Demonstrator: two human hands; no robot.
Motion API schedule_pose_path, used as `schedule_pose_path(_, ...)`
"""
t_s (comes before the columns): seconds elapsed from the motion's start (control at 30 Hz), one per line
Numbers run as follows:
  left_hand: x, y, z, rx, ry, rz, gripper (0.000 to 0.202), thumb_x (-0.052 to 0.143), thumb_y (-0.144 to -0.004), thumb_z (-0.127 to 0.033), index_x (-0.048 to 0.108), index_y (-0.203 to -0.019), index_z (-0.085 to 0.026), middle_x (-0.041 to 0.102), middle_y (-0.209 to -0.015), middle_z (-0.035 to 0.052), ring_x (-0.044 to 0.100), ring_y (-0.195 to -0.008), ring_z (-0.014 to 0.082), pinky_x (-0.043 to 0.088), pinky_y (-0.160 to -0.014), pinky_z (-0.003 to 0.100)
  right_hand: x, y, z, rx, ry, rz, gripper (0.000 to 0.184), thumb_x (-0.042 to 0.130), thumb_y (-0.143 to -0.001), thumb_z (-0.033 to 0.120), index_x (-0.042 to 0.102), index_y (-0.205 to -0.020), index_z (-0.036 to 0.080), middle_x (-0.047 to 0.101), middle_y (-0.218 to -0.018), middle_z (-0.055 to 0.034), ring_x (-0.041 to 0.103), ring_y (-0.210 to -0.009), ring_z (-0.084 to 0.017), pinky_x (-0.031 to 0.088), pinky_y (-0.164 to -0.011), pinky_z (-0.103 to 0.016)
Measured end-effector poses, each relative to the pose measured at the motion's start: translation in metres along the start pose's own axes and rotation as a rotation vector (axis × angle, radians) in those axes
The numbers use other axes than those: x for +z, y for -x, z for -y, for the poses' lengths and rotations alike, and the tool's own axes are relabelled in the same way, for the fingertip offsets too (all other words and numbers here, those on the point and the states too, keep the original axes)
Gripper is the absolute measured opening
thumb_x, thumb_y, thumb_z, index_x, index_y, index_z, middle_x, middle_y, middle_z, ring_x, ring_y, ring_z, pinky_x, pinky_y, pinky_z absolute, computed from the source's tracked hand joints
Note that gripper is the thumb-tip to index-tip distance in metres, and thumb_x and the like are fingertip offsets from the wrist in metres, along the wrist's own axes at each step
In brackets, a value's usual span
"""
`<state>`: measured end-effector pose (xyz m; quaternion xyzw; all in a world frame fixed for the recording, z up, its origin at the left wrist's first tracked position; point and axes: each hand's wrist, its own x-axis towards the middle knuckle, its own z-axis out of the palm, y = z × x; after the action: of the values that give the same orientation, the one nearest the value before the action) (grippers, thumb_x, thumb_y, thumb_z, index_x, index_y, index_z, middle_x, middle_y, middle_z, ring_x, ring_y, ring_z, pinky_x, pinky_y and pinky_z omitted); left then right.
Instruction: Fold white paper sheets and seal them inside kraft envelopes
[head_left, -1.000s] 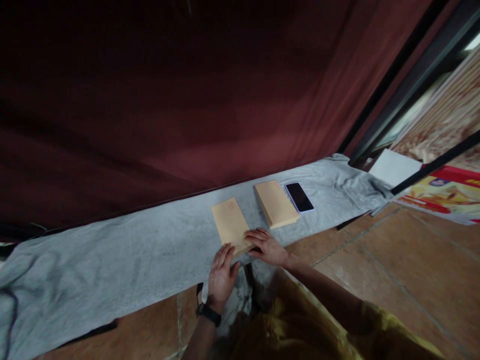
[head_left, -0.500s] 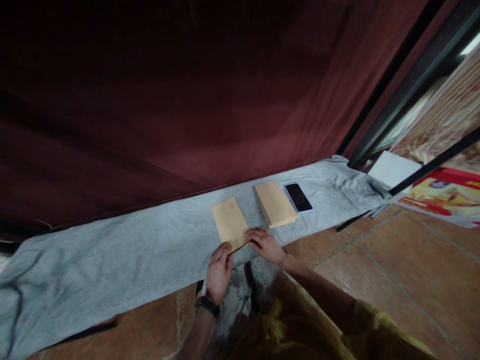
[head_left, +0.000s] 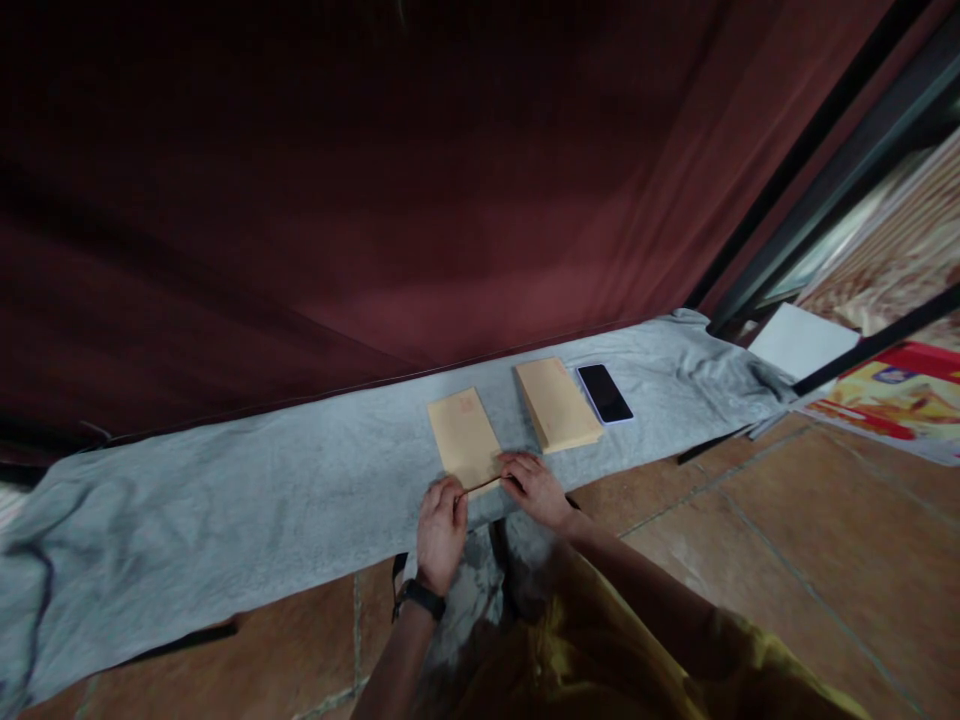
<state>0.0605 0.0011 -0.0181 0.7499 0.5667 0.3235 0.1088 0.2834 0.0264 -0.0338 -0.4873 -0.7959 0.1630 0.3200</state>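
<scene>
A tan paper envelope [head_left: 463,430] lies on the grey cloth [head_left: 330,470], a faint reddish print near its far end. My left hand [head_left: 441,535], with a dark watch on the wrist, pinches its near left corner. At the near right corner, the fingers of my right hand [head_left: 534,490] are closed on the same envelope. Between both hands the near edge is bent up, and a narrow strip of paper shows below a dark line. To the right is a stack of similar envelopes [head_left: 559,405], and beside that a phone [head_left: 605,393] with a dark screen.
The cloth covers a long, narrow bench along a dark red curtain [head_left: 450,250]. On the right stand dark metal bars [head_left: 810,150], a white panel [head_left: 802,340] and a red-and-yellow printed box [head_left: 900,395]. Brown floor tiles [head_left: 787,520] lie below.
Both hands stay at the envelope's near corners. Its near edge now looks folded more, with a pale strip showing under the crease. The whole view has shifted slightly.
</scene>
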Motion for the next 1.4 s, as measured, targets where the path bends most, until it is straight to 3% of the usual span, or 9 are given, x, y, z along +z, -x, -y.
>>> schedule_pose_path(0.33,0.006,-0.002,-0.003,-0.06,-0.052,-0.053,0.014,0.048,-0.096,-0.029,0.058,-0.09,-0.022,0.064,-0.102,0.0094,0.06,-0.098,0.0261,0.052,-0.09,0.044,-0.002,-0.004,0.008,0.086,0.052,-0.003,0.007,0.058,-0.093,0.018,0.058,-0.097,0.023,0.064,-0.126,-0.0096,0.057,-0.123,-0.025,0.044,-0.105,-0.044)
schedule_pose_path(0.53,0.007,-0.002,-0.005,-0.041,-0.141,-0.079,0.021,0.05,-0.096,-0.028,0.061,-0.111,-0.019,0.066,-0.111,0.0123,0.061,-0.105,0.0282,0.053,-0.092,0.046,0.0,-0.004,0.008,0.134,0.059,-0.011,0.011,0.061,-0.09,0.018,0.057,-0.099,0.023,0.062,-0.127,-0.0101,0.056,-0.123,-0.026,0.044,-0.104,-0.045)
schedule_pose_path(0.73,0.015,0.017,-0.017,0.224,-0.258,0.096,0.042,0.04,-0.096,-0.011,0.058,-0.134,-0.017,0.061,-0.14,0.0136,0.052,-0.135,0.027,0.045,-0.112,0.046,0.002,-0.003,0.007,0.149,0.065,-0.007,0.015,0.061,-0.09,0.017,0.056,-0.102,0.023,0.061,-0.129,-0.0095,0.057,-0.119,-0.025,0.043,-0.105,-0.044)
schedule_pose_path(0.93,0.027,0.035,-0.025,0.227,-0.328,0.228,0.055,0.043,-0.1,-0.029,0.039,-0.153,-0.013,0.05,-0.154,0.0158,0.041,-0.146,0.0275,0.041,-0.118,0.05,0.0,-0.005,0.007,0.149,0.056,-0.011,0.015,0.061,-0.089,0.017,0.059,-0.103,0.022,0.061,-0.131,-0.0105,0.057,-0.121,-0.027,0.045,-0.105,-0.047)
schedule_pose_path(1.1,0.03,0.038,-0.026,0.212,-0.351,0.244,0.059,0.043,-0.097,-0.025,0.037,-0.154,-0.012,0.047,-0.156,0.0168,0.037,-0.149,0.0284,0.039,-0.119,0.052,-0.001,0.006,0.026,0.045,0.086,-0.029,0.031,0.047,-0.097,0.016,0.059,-0.126,0.02,0.058,-0.141,-0.0128,0.049,-0.135,-0.026,0.037,-0.117,-0.051)
schedule_pose_path(1.23,0.038,0.043,-0.018,0.19,-0.349,0.225,0.059,0.041,-0.092,-0.014,0.041,-0.151,-0.008,0.051,-0.152,0.0183,0.042,-0.146,0.0275,0.04,-0.119,0.049,0.008,0.022,0.05,-0.105,0.106,0.131,0.048,0.041,-0.104,0.027,0.043,-0.151,0.017,0.049,-0.154,-0.0114,0.041,-0.145,-0.023,0.031,-0.124,-0.048)
schedule_pose_path(1.4,0.038,0.046,-0.013,0.207,-0.362,0.2,0.064,0.036,-0.089,-0.008,0.038,-0.154,-0.011,0.049,-0.155,0.0141,0.04,-0.147,0.024,0.039,-0.119,0.046,0.016,0.033,0.051,-0.037,0.199,0.115,0.053,0.044,-0.104,0.031,0.04,-0.154,0.013,0.046,-0.156,-0.0131,0.039,-0.147,-0.023,0.032,-0.124,-0.046)
